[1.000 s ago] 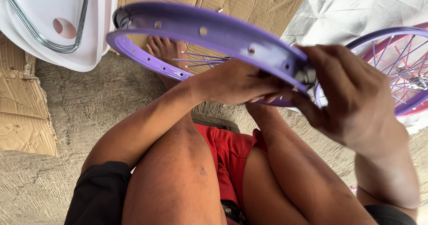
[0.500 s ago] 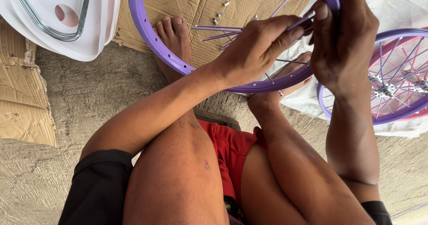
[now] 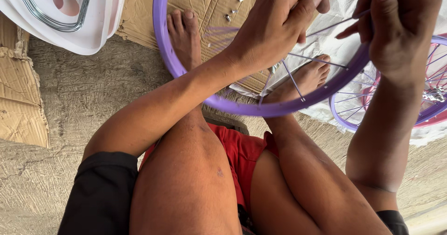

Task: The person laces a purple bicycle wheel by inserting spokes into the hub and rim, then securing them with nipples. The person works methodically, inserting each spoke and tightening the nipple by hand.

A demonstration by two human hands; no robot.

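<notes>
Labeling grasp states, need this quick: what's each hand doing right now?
Left hand: closed, fingertips pinching thin spokes inside the purple rim.
Right hand: closed, pinching a spoke at the rim's far side.

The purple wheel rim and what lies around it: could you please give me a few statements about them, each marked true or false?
1. Both hands are raised at the purple rim. True: the left hand and the right hand are up at its spokes.
2. The rim is green. False: it is purple.
3. A second spoked wheel lies to the right on white sheeting. True.
4. The person wears blue trousers. False: the shorts are red.
5. Small metal bits lie on cardboard beyond the rim. True.
6. The person wears shoes. False: both feet are bare; the left foot shows inside the rim.
</notes>
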